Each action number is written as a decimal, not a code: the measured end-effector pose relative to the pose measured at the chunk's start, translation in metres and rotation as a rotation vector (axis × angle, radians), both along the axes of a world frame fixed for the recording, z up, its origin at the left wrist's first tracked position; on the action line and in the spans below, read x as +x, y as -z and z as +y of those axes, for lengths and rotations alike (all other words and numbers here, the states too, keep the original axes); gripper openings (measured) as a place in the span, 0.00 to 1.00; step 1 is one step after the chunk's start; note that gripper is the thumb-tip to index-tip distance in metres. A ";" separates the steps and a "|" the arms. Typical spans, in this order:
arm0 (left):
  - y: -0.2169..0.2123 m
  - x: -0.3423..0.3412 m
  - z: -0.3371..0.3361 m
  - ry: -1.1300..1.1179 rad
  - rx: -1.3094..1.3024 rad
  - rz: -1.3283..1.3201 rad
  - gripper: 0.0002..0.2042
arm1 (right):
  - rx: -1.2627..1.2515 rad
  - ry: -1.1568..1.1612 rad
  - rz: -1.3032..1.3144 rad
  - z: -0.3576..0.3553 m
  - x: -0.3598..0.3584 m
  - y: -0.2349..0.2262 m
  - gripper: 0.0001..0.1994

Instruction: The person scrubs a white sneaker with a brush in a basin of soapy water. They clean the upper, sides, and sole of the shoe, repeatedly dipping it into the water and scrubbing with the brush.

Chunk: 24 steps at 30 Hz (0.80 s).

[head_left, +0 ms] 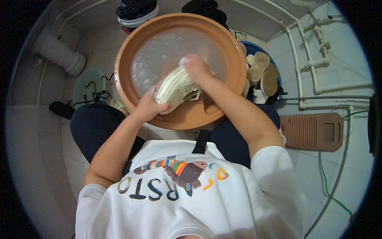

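A white shoe point(175, 89) is held tilted over the near part of a large orange-brown basin point(122, 79) with cloudy, sudsy water point(159, 49) in it. My left hand point(150, 106) grips one end of the shoe, thumb on the near side and fingers hidden behind. Across the shoe's far side, my right hand point(197, 69) is closed and slightly blurred. A small white bit point(183, 61) shows at its fingertips; whether it belongs to the shoe or is a separate thing, I cannot tell. White laces point(195, 95) hang loose along the shoe's side.
At the right, a blue tub point(276, 67) holds several shoes, some soles up. A brown washboard point(310, 131) lies near a green hose point(324, 175) and white wall pipes point(298, 65). Left stands a pale green basin point(82, 81) with black laces. Dark items point(137, 10) sit behind.
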<state>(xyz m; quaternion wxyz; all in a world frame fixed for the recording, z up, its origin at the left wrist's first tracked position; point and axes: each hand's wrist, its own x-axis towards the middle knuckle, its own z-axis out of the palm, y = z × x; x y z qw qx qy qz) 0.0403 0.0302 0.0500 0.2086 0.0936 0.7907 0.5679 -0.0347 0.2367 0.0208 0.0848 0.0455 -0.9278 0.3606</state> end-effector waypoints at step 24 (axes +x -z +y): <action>-0.008 -0.001 -0.012 -0.410 0.962 -0.829 0.28 | -0.690 0.081 0.138 0.014 0.001 -0.034 0.17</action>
